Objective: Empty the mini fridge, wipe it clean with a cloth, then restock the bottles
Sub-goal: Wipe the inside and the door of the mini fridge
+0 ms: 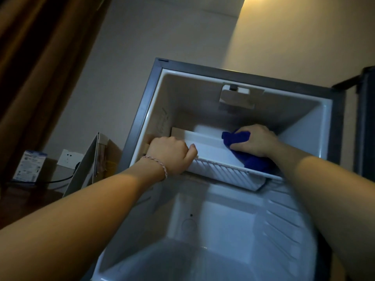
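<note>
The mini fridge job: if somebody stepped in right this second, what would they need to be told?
Left hand: grips the front edge of the white wire shelf and steadies it.
Right hand: holds the blue cloth down on the shelf's right side.
Mini fridge: door open, no bottles visible inside; lower compartment bare.
Done: the fridge looks emptied, and wiping is under way on the shelf.
Left: finish the shelf, wipe the walls and floor, then restock. The bottles are not in view, so find them first.
</note>
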`<action>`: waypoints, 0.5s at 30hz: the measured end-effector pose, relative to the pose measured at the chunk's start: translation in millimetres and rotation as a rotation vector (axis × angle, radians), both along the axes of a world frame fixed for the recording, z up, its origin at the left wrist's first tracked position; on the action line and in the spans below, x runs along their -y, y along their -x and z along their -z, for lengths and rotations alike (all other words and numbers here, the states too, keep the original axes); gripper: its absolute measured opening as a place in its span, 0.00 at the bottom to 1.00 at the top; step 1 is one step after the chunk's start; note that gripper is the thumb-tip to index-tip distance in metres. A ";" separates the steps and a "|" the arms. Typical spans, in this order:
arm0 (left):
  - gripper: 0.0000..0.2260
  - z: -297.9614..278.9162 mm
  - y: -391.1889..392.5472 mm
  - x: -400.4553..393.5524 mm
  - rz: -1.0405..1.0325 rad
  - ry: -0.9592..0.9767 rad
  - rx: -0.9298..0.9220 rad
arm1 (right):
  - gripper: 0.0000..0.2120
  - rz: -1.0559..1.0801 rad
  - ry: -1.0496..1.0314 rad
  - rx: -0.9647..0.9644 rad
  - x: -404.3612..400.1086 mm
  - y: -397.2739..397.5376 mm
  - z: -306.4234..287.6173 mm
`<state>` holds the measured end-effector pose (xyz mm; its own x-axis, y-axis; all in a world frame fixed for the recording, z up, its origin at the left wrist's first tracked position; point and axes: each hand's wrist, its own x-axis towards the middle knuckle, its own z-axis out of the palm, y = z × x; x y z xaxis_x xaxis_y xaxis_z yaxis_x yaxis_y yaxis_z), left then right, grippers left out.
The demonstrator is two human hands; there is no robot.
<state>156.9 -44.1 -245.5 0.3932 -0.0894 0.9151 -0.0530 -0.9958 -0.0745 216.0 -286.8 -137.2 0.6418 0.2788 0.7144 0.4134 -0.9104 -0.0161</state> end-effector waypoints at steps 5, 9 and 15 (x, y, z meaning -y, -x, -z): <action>0.24 0.7 -1.3 1.1 -0.003 0.008 0.022 | 0.16 0.013 -0.072 -0.019 11.7 0.3 -0.5; 0.25 0.1 -3.4 3.6 -0.007 0.029 0.013 | 0.17 0.001 -0.026 0.017 1.4 -0.7 4.2; 0.25 -0.8 -4.8 4.2 -0.005 0.012 0.020 | 0.22 -0.117 0.110 0.085 -54.8 -6.6 4.3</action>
<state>161.7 -48.3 -244.7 0.3750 -0.0767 0.9239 -0.0469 -0.9969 -0.0637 222.6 -232.0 -141.6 0.5388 0.4280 0.7256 0.5125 -0.8501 0.1209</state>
